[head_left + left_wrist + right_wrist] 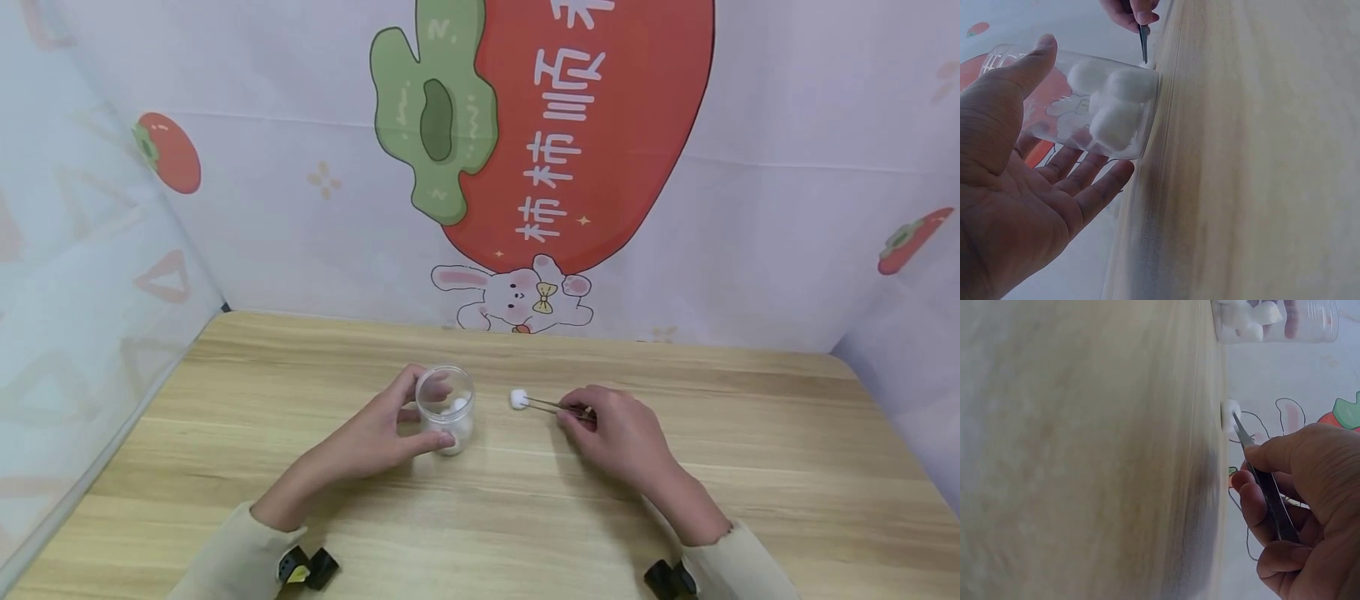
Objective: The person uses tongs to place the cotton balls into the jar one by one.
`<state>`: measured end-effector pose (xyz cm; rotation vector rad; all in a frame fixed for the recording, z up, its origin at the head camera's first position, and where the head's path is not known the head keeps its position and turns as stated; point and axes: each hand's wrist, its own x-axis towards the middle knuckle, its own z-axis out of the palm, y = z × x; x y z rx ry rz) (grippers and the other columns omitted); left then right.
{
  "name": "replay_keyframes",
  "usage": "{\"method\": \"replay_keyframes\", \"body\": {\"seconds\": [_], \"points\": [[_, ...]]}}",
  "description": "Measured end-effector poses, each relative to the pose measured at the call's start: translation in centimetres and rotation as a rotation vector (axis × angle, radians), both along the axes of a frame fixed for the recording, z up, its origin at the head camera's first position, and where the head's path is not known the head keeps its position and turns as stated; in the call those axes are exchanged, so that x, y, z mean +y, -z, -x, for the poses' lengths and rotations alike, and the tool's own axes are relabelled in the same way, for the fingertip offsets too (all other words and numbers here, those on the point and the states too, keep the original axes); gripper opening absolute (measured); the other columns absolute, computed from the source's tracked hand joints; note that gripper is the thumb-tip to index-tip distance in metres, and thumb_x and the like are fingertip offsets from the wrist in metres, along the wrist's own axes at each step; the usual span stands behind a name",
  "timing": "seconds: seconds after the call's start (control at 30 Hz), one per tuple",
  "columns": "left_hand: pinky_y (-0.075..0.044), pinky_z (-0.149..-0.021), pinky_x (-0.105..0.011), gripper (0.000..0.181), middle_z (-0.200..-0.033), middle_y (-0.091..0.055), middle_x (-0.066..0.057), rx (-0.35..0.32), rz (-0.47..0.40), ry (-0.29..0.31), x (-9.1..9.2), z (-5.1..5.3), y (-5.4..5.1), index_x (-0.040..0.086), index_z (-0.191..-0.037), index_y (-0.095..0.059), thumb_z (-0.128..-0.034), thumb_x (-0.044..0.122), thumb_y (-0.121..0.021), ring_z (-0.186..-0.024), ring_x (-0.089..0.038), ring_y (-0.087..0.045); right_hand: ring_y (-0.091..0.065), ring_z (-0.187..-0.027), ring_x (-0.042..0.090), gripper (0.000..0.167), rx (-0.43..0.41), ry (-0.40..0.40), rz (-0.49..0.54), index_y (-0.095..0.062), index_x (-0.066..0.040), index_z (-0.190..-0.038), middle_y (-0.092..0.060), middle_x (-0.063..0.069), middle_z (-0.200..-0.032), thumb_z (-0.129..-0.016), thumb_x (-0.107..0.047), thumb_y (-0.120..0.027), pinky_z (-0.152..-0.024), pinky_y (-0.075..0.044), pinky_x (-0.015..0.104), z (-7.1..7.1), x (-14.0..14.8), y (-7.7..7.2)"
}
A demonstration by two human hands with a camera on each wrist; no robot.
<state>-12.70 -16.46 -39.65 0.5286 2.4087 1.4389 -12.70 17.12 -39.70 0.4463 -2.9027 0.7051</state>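
My left hand (382, 433) holds a clear jar (459, 429) upright on the table, thumb on the near side and fingers round the far side. Several white cotton balls (1116, 122) lie in the bottom of the jar, whose mouth is uncovered. Between thumb and fingers, my right hand (622, 433) grips metal tweezers (1272, 503), which point left. A single cotton ball (517, 399) rests on the table to the right of the jar. The tweezers' two tips are at this ball, slightly apart; whether they squeeze it I cannot tell.
The wood-grain table (480, 533) runs back to a white printed cloth (750, 250) with a red fruit and a rabbit. Another cloth side (82, 333) stands along the left edge. Small black devices (307, 568) sit at both sleeves.
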Motion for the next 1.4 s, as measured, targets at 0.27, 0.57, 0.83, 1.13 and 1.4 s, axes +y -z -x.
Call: {"method": "replay_keyframes", "body": {"seconds": [0.27, 0.57, 0.83, 1.13, 1.4], "points": [[-0.054, -0.117, -0.047, 0.064, -0.152, -0.058, -0.001, -0.005, 0.0, 0.001, -0.1, 0.0, 0.0, 0.027, -0.135, -0.046, -0.0884, 0.042, -0.087, -0.142, -0.028, -0.06, -0.05, -0.065, 0.004, 0.005, 0.031, -0.003, -0.003, -0.081, -0.018, -0.096, -0.07, -0.009, -0.08, -0.093, -0.021, -0.081, -0.056, -0.04, 0.021, 0.0, -0.2, 0.0], [-0.054, -0.117, -0.049, 0.063, -0.151, -0.059, 0.001, -0.003, 0.008, -0.005, 0.0, 0.0, -0.1, 0.028, -0.134, -0.046, -0.0883, 0.043, -0.087, -0.141, -0.029, -0.06, -0.047, -0.063, 0.005, 0.004, 0.052, 0.009, 0.003, -0.081, -0.017, -0.095, -0.063, -0.01, -0.073, -0.093, -0.02, -0.079, -0.053, -0.036, 0.021, -0.1, -0.2, -0.1], [-0.054, -0.117, -0.049, 0.062, -0.151, -0.059, 0.001, -0.005, 0.009, -0.006, 0.0, -0.1, -0.2, 0.028, -0.134, -0.046, -0.0888, 0.041, -0.086, -0.142, -0.028, -0.06, -0.048, -0.063, 0.005, 0.006, 0.027, 0.029, 0.035, -0.081, -0.019, -0.098, -0.065, -0.01, -0.074, -0.093, -0.021, -0.079, -0.054, -0.037, 0.022, -0.2, -0.5, -0.6], [-0.054, -0.117, -0.047, 0.062, -0.152, -0.059, 0.0, -0.008, 0.0, -0.005, 0.1, 0.0, 0.0, 0.027, -0.133, -0.046, -0.0887, 0.041, -0.087, -0.141, -0.027, -0.061, -0.048, -0.06, 0.007, 0.005, 0.035, 0.039, 0.091, -0.081, -0.017, -0.096, -0.065, -0.008, -0.073, -0.092, -0.018, -0.079, -0.051, -0.036, 0.022, -0.1, -0.7, -2.0], [-0.055, -0.116, -0.045, 0.061, -0.152, -0.059, 0.0, -0.012, -0.003, -0.009, 0.0, -0.1, 0.0, 0.025, -0.132, -0.046, -0.0884, 0.041, -0.087, -0.14, -0.028, -0.061, -0.054, -0.065, 0.007, 0.004, 0.075, 0.019, 0.129, -0.081, -0.019, -0.094, -0.072, -0.009, -0.079, -0.091, -0.018, -0.079, -0.055, -0.042, 0.022, 0.1, -1.1, -3.2]]}}
